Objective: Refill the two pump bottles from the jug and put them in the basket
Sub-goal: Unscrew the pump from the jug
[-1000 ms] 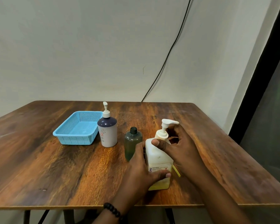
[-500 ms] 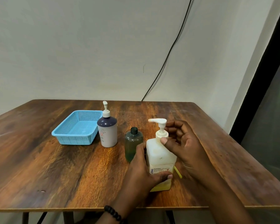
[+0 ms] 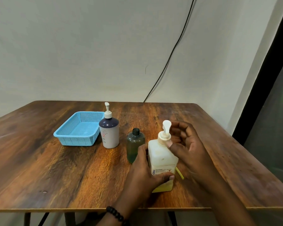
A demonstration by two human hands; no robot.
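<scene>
Landmark: square white translucent plastic pump bottle (image 3: 162, 159), standing upright on the wooden table (image 3: 55, 168) near its front edge; yellowish liquid shows low in the body, and a printed label faces the camera.
Pump head: cream plastic pump (image 3: 165, 132) seated on the neck of the square bottle, nozzle raised.
Left hand (image 3: 143, 175): wrapped round the lower left side of the square bottle, thumb laid across the front below the label; it grips the body. A black bead bracelet (image 3: 116, 215) sits on the wrist.
Right hand (image 3: 188, 149): at the right of the square bottle's neck, thumb tip against the pump collar, fingers curled behind the pump; whether the fingers fully clasp the collar cannot be told.
Jug: small dark green translucent plastic bottle with a black screw cap (image 3: 135, 146), upright, just left of and slightly behind the square bottle, partly hidden by the left hand.
Second pump bottle: round grey bottle with dark navy shoulder and white pump (image 3: 109, 132), upright, farther left of the square bottle, beyond the green bottle.
Basket: light blue perforated plastic basket (image 3: 67, 136), farthest left of the square bottle, just beside the round grey bottle.
Yellow strip (image 3: 180, 172): thin yellow item lying at the right base of the square bottle; what it is cannot be told.
</scene>
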